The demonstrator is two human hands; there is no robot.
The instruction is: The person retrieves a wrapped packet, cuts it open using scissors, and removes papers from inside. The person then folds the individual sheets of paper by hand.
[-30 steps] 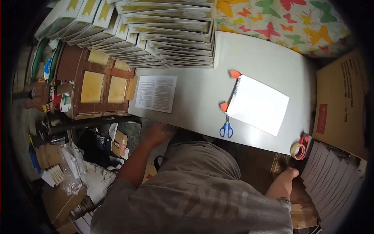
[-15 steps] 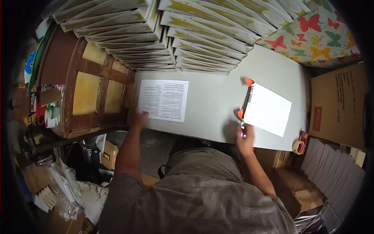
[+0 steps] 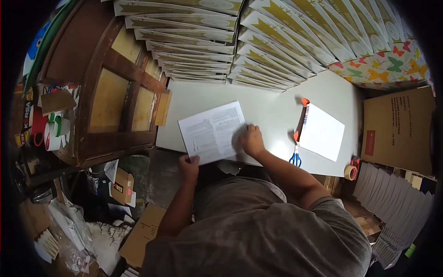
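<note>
A printed sheet [image 3: 212, 131] lies tilted over the front part of the grey table [image 3: 277, 111]. My left hand [image 3: 188, 168] pinches its lower left corner at the table's front edge. At the sheet's right edge is my right hand [image 3: 252, 140], its fingers curled; whether they grip the paper is hidden. To the right lies a white pad or stack of paper [image 3: 322, 134] with orange pieces [image 3: 305, 102] at its left corners. Blue-handled scissors [image 3: 295, 159] rest by its lower left corner.
Rows of folded white and gold items [image 3: 277, 41] stand along the back. A wooden cabinet [image 3: 108, 97] is at the left. Tape [image 3: 350, 172] sits at the table's right front corner, near a cardboard box [image 3: 398, 131]. Grey folded pieces [image 3: 392, 198] stand at the lower right.
The sheet has turned and shifted toward the front edge. My left hand has come to its lower corner. My right hand has left the scissors and moved left to the sheet.
</note>
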